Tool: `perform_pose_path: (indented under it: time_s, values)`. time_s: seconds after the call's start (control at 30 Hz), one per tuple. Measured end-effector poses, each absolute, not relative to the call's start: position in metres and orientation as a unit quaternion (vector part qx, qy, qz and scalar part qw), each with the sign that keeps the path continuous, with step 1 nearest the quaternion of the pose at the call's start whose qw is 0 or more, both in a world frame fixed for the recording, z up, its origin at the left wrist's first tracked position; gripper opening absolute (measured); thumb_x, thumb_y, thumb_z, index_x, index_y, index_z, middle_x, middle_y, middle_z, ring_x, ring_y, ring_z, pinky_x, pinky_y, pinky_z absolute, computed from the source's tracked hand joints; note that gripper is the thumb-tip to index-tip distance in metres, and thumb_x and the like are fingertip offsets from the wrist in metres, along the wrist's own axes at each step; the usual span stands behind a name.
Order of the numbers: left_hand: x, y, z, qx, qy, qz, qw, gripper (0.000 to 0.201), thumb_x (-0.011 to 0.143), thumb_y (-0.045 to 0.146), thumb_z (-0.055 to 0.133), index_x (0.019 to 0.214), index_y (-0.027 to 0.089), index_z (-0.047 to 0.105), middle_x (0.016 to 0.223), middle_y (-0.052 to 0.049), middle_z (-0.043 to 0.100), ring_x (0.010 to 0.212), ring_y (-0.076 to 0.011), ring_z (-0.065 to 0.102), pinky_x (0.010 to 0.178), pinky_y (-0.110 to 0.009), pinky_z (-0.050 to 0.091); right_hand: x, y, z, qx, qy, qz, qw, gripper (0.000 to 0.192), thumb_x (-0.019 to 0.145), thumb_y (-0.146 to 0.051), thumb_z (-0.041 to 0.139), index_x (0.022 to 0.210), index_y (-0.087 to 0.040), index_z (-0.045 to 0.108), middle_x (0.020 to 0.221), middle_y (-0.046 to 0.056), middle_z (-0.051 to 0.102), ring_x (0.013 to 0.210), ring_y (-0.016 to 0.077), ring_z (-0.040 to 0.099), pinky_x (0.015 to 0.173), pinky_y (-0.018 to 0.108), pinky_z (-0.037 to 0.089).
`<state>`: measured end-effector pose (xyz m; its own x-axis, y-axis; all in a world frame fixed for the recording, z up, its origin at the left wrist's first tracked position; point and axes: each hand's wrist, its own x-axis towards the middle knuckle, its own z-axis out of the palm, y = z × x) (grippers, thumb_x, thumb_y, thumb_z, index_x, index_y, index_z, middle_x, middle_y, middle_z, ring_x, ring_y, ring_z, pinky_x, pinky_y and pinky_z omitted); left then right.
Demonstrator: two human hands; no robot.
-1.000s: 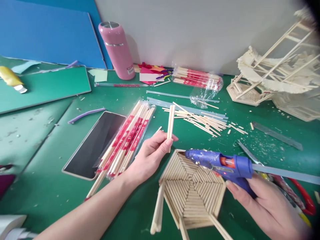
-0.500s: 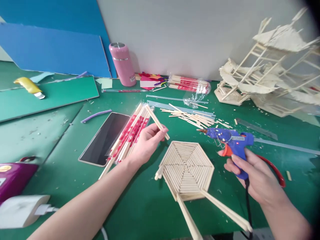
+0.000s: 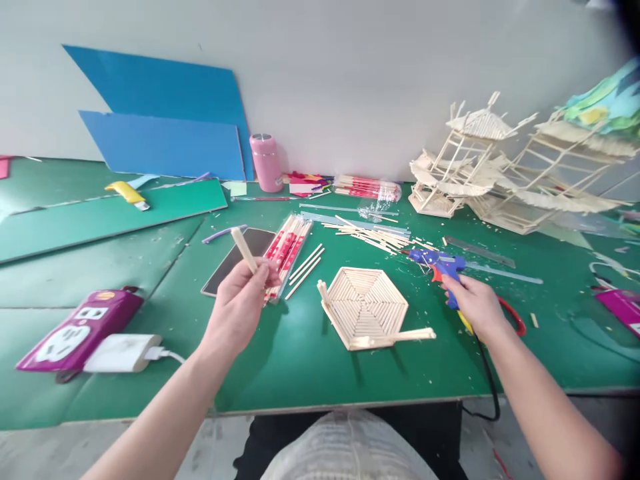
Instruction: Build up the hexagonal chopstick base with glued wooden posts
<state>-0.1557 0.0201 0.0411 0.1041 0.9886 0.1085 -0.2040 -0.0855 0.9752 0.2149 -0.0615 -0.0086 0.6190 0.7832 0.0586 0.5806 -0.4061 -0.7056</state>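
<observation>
My left hand (image 3: 237, 303) is closed around a wooden chopstick piece (image 3: 243, 249), its end pointing up and away; whether it is one stick or two pressed together I cannot tell. My right hand (image 3: 477, 307) grips a blue hot glue gun (image 3: 443, 262), its nozzle pointing left above the table. Between the hands lies a hexagonal panel (image 3: 365, 303) of concentric wooden sticks. Short sticks rise from its left corner and its near edge. Beside my left hand are a packet of red-wrapped chopsticks (image 3: 289, 248) and several loose sticks (image 3: 305, 270).
A phone (image 3: 227, 267) lies partly under the packet. Cut sticks (image 3: 373, 235) are scattered behind the panel. A pink flask (image 3: 267, 162) and blue boards (image 3: 170, 143) stand at the back. Stick-built towers (image 3: 470, 167) are at right, a purple power strip (image 3: 87, 327) at left.
The view has pulled back and shows more of the table. My left hand has moved from beside the panel leftward over the phone, its stick now tilted up. The glue gun stays in my right hand.
</observation>
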Motion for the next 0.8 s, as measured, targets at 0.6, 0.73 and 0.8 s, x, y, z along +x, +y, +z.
perform_pose_path:
  time_s: [0.6, 0.73, 0.8]
  values:
    - [-0.151, -0.001, 0.025, 0.751, 0.392, 0.354, 0.396, 0.024, 0.065, 0.023, 0.061, 0.087, 0.017, 0.066, 0.055, 0.003, 0.044, 0.052, -0.0109, 0.039, 0.049, -0.022, 0.03, 0.158, -0.111, 0.005, -0.783, -0.527, 0.0, 0.329, 0.04, 0.076, -0.034, 0.046, 0.112, -0.015, 0.051, 0.097, 0.011, 0.059, 0.089, 0.0238, 0.056, 0.076, 0.039, 0.044]
    - [-0.147, 0.014, 0.018, 0.794, 0.346, 0.325, 0.38, 0.035, 0.056, 0.015, 0.065, 0.09, 0.017, 0.066, 0.061, 0.002, 0.048, 0.059, -0.0138, 0.044, 0.055, -0.024, 0.032, 0.117, -0.138, 0.002, -0.735, -0.582, 0.071, 0.341, 0.041, 0.077, -0.036, 0.049, 0.115, -0.021, 0.046, 0.1, 0.007, 0.056, 0.083, 0.0178, 0.057, 0.066, 0.029, 0.047]
    - [-0.143, 0.018, 0.016, 0.809, 0.324, 0.309, 0.381, 0.032, 0.055, 0.014, 0.065, 0.087, 0.017, 0.066, 0.06, 0.002, 0.049, 0.057, -0.0134, 0.044, 0.054, -0.023, 0.031, 0.1, -0.139, -0.002, -0.709, -0.602, 0.119, 0.346, 0.043, 0.077, -0.036, 0.052, 0.117, -0.021, 0.045, 0.104, 0.008, 0.054, 0.08, 0.0175, 0.055, 0.06, 0.028, 0.045]
